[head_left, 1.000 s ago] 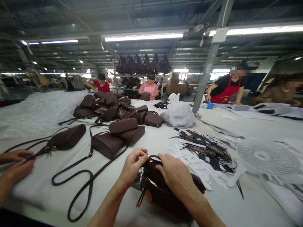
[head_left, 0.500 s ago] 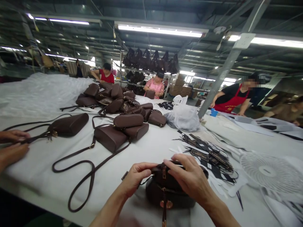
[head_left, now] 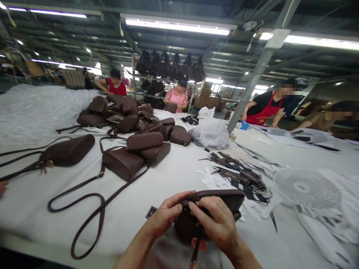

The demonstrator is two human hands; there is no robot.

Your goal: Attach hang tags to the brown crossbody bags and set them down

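In the head view, the left hand [head_left: 168,215] is gripping the upper left end of a dark brown handbag [head_left: 234,200] at the lower middle of the frame, its fingers closing over the top edge. The right hand [head_left: 220,220] is gripping the same bag just beside it — its fingers are bending over the front near the top, and they are hiding what lies directly beneath them. The handbag is resting on the white-covered counter [head_left: 131,220], and a thin dark pull [head_left: 195,244] is hanging down its front between the two wrists. A small black tag [head_left: 151,212] is lying just beside the left hand.

At the left of the frame, a brown bag with straps [head_left: 70,151] is lying on its side, and part of another person's hand [head_left: 2,188] is showing at the edge. Three stacked brown bags [head_left: 123,162] are sitting left of centre, a long strap [head_left: 126,187] looping toward the lower left. Behind them a pile of brown bags [head_left: 126,116] is spreading beside clear plastic sheeting [head_left: 42,108]. Right of centre, black tags [head_left: 238,172] are lying heaped over white strips [head_left: 209,179], a white fan [head_left: 307,188] is standing near the right edge — and a filled plastic bag [head_left: 210,132] is slumping near a metal post [head_left: 249,86]. Across the counter, a person in a pink apron [head_left: 176,99] is holding a brown bag.
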